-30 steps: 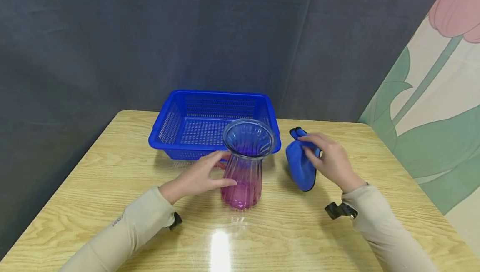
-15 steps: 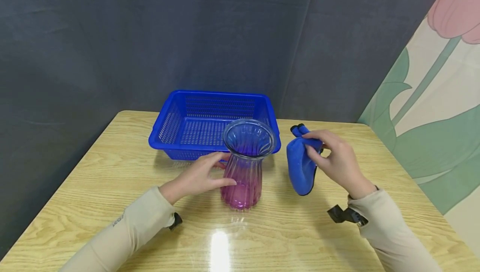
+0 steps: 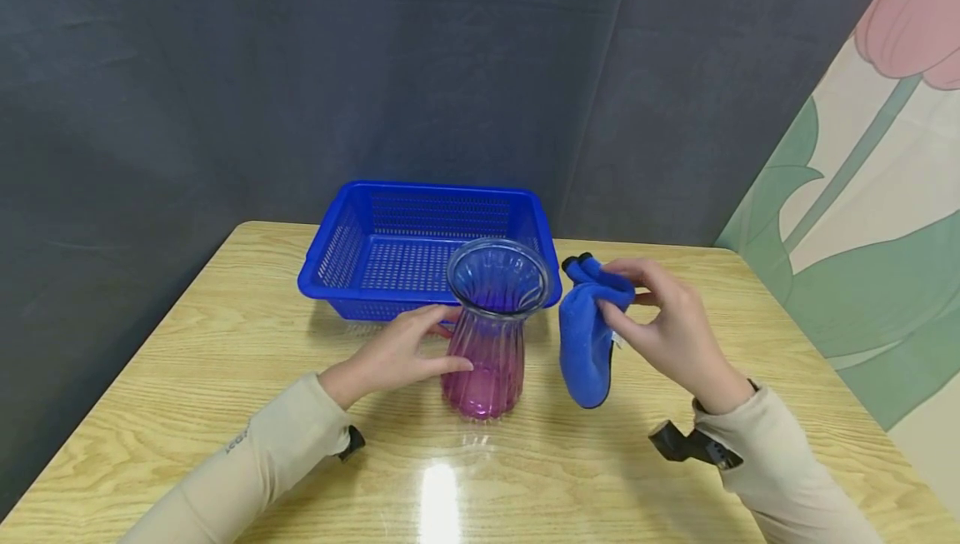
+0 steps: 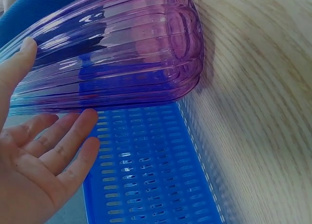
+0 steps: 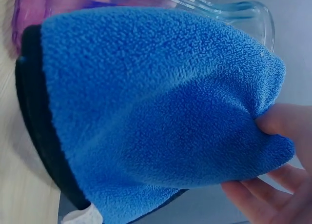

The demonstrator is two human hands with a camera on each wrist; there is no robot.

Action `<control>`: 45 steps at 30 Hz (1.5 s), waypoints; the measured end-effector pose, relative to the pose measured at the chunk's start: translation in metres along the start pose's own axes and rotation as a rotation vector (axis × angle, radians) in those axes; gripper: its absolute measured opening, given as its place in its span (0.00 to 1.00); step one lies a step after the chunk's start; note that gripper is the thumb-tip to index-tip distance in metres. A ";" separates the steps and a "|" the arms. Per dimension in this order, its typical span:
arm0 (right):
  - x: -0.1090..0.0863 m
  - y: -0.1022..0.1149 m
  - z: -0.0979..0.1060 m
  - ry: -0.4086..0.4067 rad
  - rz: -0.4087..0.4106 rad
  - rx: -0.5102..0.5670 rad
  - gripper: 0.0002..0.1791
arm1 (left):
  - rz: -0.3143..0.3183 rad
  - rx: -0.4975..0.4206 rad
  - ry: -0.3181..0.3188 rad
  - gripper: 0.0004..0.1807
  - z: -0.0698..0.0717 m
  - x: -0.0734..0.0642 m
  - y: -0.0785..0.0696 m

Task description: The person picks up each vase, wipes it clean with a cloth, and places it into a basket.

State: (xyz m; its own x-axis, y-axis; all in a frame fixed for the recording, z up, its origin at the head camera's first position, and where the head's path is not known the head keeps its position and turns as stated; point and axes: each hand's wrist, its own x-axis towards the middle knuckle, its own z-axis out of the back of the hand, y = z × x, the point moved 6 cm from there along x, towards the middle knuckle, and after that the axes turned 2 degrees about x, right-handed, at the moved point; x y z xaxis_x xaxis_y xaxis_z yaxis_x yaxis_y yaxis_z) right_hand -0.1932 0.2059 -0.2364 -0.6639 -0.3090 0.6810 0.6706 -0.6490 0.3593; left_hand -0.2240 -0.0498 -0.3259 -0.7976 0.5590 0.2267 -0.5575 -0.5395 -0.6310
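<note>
A ribbed glass vase (image 3: 487, 352), blue at its flared mouth and fading to pink at the base, stands upright on the table. My left hand (image 3: 401, 352) holds it from the left side, thumb across the front and fingers behind. In the left wrist view, the thumb lies over the glass (image 4: 136, 53) and the fingertips (image 4: 89, 117) are right at its edge. To the right of the vase, my right hand (image 3: 671, 327) pinches a fuzzy blue cloth (image 3: 583, 344) with black edging between thumb and fingers. It hangs down folded; a white tag (image 5: 83, 216) shows at its edge.
A blue plastic basket (image 3: 427, 309) with perforated walls stands behind the vase, which overlaps its front right corner in the head view. The wooden table (image 3: 225, 344) ends at a dark curtain (image 3: 375, 69) at the back. A tulip-patterned hanging (image 3: 885, 219) is at the right.
My right hand has lifted the blue cloth and brought it left and nearer, toward the vase. The left hand and the vase have stayed in place.
</note>
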 end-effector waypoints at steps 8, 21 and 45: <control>0.002 0.011 0.000 -0.018 -0.003 0.111 0.24 | -0.010 -0.003 -0.008 0.33 0.000 0.000 0.000; 0.004 0.019 -0.007 -0.024 0.002 0.231 0.23 | 0.003 -0.011 -0.003 0.34 -0.001 0.000 0.000; 0.003 0.021 -0.017 -0.029 0.011 0.284 0.20 | 0.027 -0.021 -0.007 0.34 0.000 0.000 0.001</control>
State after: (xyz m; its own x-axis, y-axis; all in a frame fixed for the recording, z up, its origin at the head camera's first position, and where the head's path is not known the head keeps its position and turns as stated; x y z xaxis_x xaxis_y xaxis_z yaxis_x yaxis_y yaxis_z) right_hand -0.1866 0.1796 -0.2382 -0.6490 -0.2925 0.7023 0.7463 -0.4238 0.5132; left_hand -0.2244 -0.0501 -0.3268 -0.8137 0.5401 0.2147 -0.5312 -0.5409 -0.6521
